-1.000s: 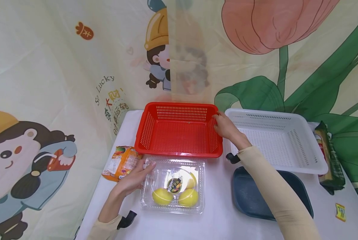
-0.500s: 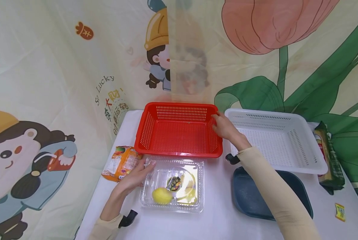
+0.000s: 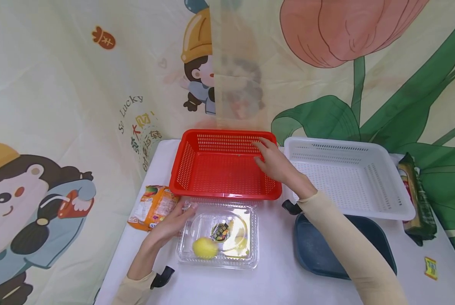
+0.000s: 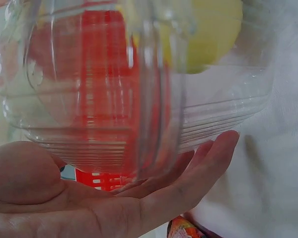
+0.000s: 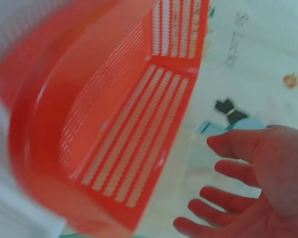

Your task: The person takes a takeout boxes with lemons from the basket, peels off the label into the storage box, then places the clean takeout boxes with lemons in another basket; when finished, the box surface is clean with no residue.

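Note:
A clear plastic fruit box (image 3: 217, 235) with a round label on its lid lies at the front middle of the table. Inside it a lemon (image 3: 205, 248) shows plainly; glare partly hides more yellow fruit. My left hand (image 3: 175, 222) rests against the box's upper left corner, its fingers laid along the ridged side in the left wrist view. Behind the box stands a red plastic basket (image 3: 227, 173) with nothing in it. My right hand (image 3: 274, 161) is over the basket's right end, fingers spread and holding nothing; in the right wrist view they are apart from the rim.
An orange snack bag (image 3: 154, 207) lies left of the box. To the right stand a white basket (image 3: 334, 173), a dark blue tray (image 3: 315, 250) partly under my right forearm, a dark green packet (image 3: 418, 203) and a small yellow sachet (image 3: 431, 268). A printed curtain hangs behind.
My right hand has come off the red basket's right rim and moved left, spreading over its inside. The left hand stays at the box, which has shifted very slightly; glare covers more fruit.

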The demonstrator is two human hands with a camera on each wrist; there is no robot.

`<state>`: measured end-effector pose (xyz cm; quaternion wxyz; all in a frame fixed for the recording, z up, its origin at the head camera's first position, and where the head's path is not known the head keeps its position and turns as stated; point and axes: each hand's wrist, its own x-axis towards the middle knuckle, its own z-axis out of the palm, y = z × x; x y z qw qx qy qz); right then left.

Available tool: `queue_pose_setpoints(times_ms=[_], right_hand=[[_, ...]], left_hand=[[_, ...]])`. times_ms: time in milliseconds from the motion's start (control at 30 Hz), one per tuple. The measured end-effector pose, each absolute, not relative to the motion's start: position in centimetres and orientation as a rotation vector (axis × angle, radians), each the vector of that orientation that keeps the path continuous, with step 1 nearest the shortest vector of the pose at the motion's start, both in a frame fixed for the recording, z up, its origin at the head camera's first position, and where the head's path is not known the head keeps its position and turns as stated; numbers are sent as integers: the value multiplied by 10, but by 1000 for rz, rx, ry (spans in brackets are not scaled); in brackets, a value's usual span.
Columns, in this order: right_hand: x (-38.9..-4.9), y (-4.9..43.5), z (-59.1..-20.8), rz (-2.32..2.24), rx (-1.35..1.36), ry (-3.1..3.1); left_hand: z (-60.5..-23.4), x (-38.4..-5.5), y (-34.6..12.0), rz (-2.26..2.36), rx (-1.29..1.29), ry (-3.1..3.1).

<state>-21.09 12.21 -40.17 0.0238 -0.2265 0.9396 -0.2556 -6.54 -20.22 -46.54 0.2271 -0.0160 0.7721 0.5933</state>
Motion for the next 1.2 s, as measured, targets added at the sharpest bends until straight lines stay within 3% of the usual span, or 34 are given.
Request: queue_pose_setpoints(times_ms=[567,900,1200], right_hand=[[-121,62,-406,-613,-1447,2706],[-75,51,-417,-477,-1652,2594],[-56,51,-430,-301,-1764,2610]], left_hand=[[-469,-66,-203,1661,-16,2111],[-472,-66,-203,1688,4,2088],[-469,-66,-204,1662,-31,2100]])
